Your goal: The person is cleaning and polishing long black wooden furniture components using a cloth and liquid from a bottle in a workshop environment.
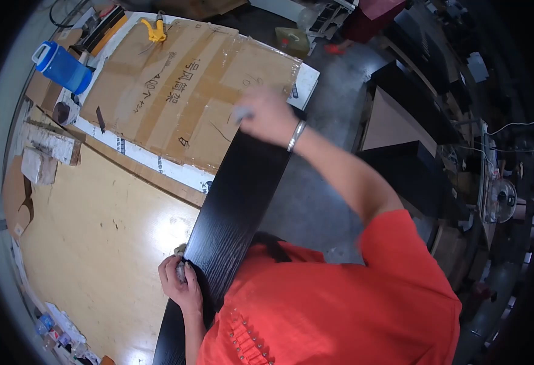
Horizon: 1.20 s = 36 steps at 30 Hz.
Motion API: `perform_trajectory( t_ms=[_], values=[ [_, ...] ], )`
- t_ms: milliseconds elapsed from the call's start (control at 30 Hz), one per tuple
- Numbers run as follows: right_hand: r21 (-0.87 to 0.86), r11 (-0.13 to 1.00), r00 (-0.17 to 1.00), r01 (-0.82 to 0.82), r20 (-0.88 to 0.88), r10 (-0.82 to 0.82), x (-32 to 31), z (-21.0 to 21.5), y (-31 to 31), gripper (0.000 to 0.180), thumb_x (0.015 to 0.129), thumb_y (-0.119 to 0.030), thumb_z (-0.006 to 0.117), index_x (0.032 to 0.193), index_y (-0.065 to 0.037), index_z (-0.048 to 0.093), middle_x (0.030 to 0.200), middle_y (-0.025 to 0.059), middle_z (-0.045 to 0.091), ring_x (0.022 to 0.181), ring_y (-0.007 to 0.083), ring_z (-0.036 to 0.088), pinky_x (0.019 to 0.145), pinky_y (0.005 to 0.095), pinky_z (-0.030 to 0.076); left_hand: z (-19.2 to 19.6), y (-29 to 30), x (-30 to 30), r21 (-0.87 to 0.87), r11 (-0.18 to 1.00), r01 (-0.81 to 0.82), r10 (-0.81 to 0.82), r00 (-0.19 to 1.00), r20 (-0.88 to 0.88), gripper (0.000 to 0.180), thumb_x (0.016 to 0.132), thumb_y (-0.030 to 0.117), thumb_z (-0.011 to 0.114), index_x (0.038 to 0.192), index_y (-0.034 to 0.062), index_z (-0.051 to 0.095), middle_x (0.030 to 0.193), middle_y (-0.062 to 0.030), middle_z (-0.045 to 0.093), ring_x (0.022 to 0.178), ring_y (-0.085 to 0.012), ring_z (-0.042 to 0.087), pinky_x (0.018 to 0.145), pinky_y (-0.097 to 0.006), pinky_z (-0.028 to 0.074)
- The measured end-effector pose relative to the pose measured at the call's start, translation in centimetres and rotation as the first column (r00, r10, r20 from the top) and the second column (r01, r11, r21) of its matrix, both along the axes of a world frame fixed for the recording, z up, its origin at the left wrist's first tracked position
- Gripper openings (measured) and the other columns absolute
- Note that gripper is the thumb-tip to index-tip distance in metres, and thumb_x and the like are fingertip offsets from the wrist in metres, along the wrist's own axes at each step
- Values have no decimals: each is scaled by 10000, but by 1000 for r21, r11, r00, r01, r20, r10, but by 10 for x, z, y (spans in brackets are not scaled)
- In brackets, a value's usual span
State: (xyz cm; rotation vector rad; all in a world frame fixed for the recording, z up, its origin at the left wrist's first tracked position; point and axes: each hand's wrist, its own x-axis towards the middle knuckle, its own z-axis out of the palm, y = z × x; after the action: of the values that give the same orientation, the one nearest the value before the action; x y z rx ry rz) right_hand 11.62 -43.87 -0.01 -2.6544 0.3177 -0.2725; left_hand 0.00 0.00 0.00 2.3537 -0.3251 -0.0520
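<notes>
A long black board (233, 198) with a wood-grain face runs slantwise in front of me, from the lower edge up to the cardboard. At its left edge my left hand (182, 286) is closed, its fingers curled round a small greyish wad that I cannot make out. Over the board's far end is my right hand (267, 115), smeared by motion. It seems closed on something small and pale grey, whose kind does not show. A silver bracelet (296, 135) circles the right wrist.
Beyond the pale wooden tabletop (96, 243) lies flattened, taped cardboard (157, 91). A yellow air blow gun (154, 30) rests on its far edge, near a blue jug (65, 68). Foam-like blocks (39, 164) sit at left. Black panels (416, 103) stand at right. Someone in dark red (370, 21) is behind.
</notes>
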Motion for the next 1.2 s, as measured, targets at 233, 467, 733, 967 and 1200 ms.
perform_trajectory(
  t_ms=[233, 467, 733, 967, 1200],
  values=[
    [51, 949, 928, -312, 228, 293, 1, 7, -1, 225, 678, -138, 725, 900, -103, 731, 901, 80, 661, 950, 296, 607, 853, 397, 503, -5, -2, 7, 8, 1000, -29, 29, 1000, 6, 195, 836, 31, 622, 1027, -10, 628, 1062, -180, 596, 971, -343, 617, 891, -393, 496],
    [-56, 986, 982, 155, 118, -148, 16, 7, -61, 282, 700, -193, 755, 955, -74, 757, 926, 146, 709, 886, 343, 669, 797, 417, 532, -1, -2, 3, 8, 999, -34, 34, 999, -2, 198, 831, 25, 610, 1024, -17, 625, 1050, -182, 591, 973, -346, 612, 895, -399, 494],
    [448, 893, 984, 37, 140, -111, -6, -25, -54, 289, 690, -162, 753, 895, 37, 713, 850, 165, 718, 796, 236, 691, 737, 332, 535, -4, 1, 3, 31, 1000, -7, 6, 1000, 20, 194, 838, 23, 604, 1026, -22, 620, 1050, -180, 589, 970, -343, 605, 886, -404, 491],
    [377, 923, 980, 77, 141, -140, -3, -20, -59, 306, 669, -203, 777, 891, 3, 735, 805, 162, 728, 775, 266, 706, 723, 351, 539, -4, -4, 5, 5, 1000, 12, -12, 1000, 6, 189, 847, 35, 603, 1027, -22, 617, 1051, -176, 588, 973, -338, 601, 887, -406, 488],
    [389, 878, 957, 277, -33, -287, -112, -15, -76, 245, 663, -134, 755, 873, -14, 714, 899, 137, 685, 849, 293, 681, 783, 354, 531, -5, 1, 3, 34, 999, -1, 2, 1000, -3, 191, 861, 43, 592, 1036, -31, 612, 1059, -170, 587, 978, -331, 597, 897, -404, 481]
  ],
)
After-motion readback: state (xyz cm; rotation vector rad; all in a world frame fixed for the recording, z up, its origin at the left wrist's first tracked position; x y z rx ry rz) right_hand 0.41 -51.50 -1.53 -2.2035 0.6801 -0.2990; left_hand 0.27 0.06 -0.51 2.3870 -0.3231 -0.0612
